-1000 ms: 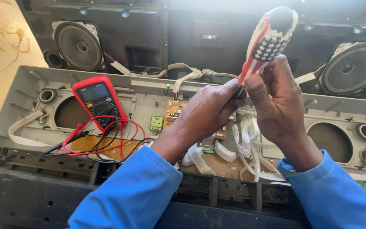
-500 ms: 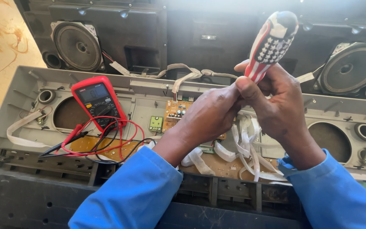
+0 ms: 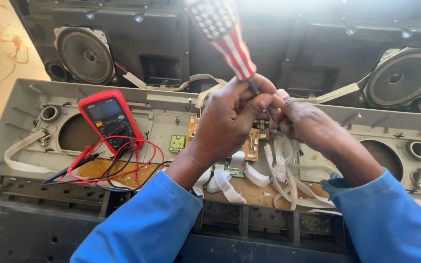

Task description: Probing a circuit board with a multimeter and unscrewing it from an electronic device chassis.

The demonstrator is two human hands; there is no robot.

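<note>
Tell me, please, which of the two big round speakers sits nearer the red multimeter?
The left speaker, directly behind the red multimeter; the other speaker sits far right.

1. The open panel (image 3: pixel 171 104) lies across the middle, with the cabinet (image 3: pixel 162 44) behind it.
2. A multimeter (image 3: pixel 110 119) rests on the panel's left part, its leads (image 3: pixel 118 168) trailing in front of it.
3. The circuit board (image 3: pixel 252 143) sits at the panel's centre, under the left hand (image 3: pixel 232 119) and right hand (image 3: pixel 308 124).
4. The screwdriver (image 3: pixel 225 36) rises above both hands.
5. Ribbon cables (image 3: pixel 281 165) lie in front of the board.
6. One speaker (image 3: pixel 85 54) sits in the cabinet's left, another speaker (image 3: pixel 400 78) in its right.
</note>
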